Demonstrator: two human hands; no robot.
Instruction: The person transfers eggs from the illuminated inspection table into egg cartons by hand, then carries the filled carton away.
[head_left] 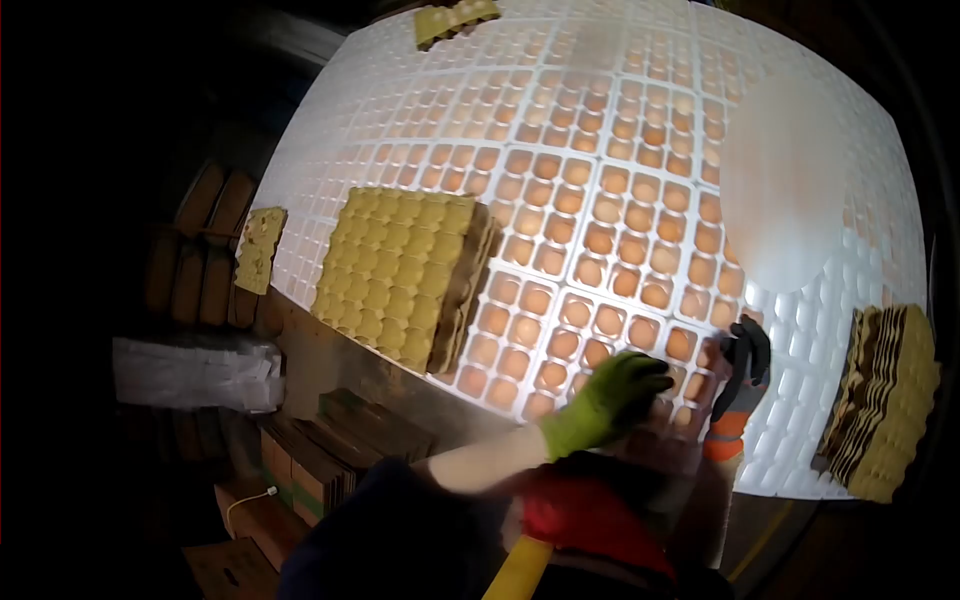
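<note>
Showing beside eggs [565, 345] right of centre, low in the frame, the green-gloved left hand [605, 402] and dark-gloved right hand [742, 368] bend their fingers; whether they grip anything, I cannot tell.

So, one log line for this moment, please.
left hand: green-gloved, near eggs; right hand: dark-gloved, near eggs; grip: unclear; yellow trays: stacked

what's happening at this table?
A person is working with both gloved hands along the near side of a broad spread of eggs in white-rimmed compartments. The green-gloved left hand is over the near rows; the dark-gloved right hand is just to its right, fingers bent downward. Blur between them hides whether either one grips anything. One stack of yellowish moulded trays sits on the left, and a second stack at the right.
</note>
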